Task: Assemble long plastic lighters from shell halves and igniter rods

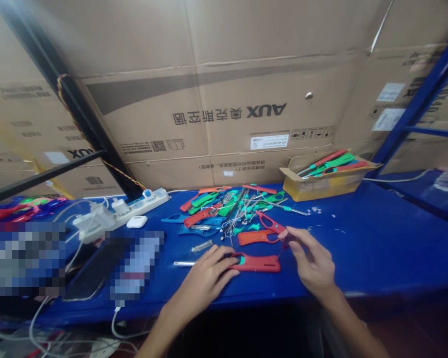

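My left hand [212, 268] grips a red long-nosed gas lighter [261, 263] that lies flat near the table's front edge. Its silver nozzle [182, 263] sticks out to the left, and a green trigger shows by my fingertips. My right hand [313, 258] is closed in a pinch on a small dark piece with a thin shaft, partly hidden by the fingers. That shaft points down at the red lighter's right end. Just behind lie an orange casing half [254, 237] and a red casing half [271, 222]. A clear fuel tank [202, 246] rests left of them.
Several loose casings, nozzles and wires form a pile [224, 211] at the back. A cardboard box [321, 184] of lighters stands back right. On the left are a power strip [149, 200], a white earphone case [137, 222] and phones [134, 268] with cables.
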A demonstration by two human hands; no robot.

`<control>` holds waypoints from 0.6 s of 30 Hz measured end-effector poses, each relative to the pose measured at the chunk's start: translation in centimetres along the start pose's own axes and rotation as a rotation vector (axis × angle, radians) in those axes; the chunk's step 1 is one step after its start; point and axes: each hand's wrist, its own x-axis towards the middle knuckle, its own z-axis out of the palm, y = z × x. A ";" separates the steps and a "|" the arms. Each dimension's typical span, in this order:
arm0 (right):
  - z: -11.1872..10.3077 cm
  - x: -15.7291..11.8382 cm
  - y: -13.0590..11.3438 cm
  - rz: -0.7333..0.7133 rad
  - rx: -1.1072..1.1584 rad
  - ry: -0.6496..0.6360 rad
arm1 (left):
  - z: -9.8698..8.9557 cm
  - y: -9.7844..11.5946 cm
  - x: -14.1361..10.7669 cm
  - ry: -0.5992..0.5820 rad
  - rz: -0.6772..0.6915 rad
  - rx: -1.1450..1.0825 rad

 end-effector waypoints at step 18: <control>0.0 -0.1 -0.1 -0.013 0.008 -0.035 | -0.1 0.1 0.1 -0.007 -0.004 0.008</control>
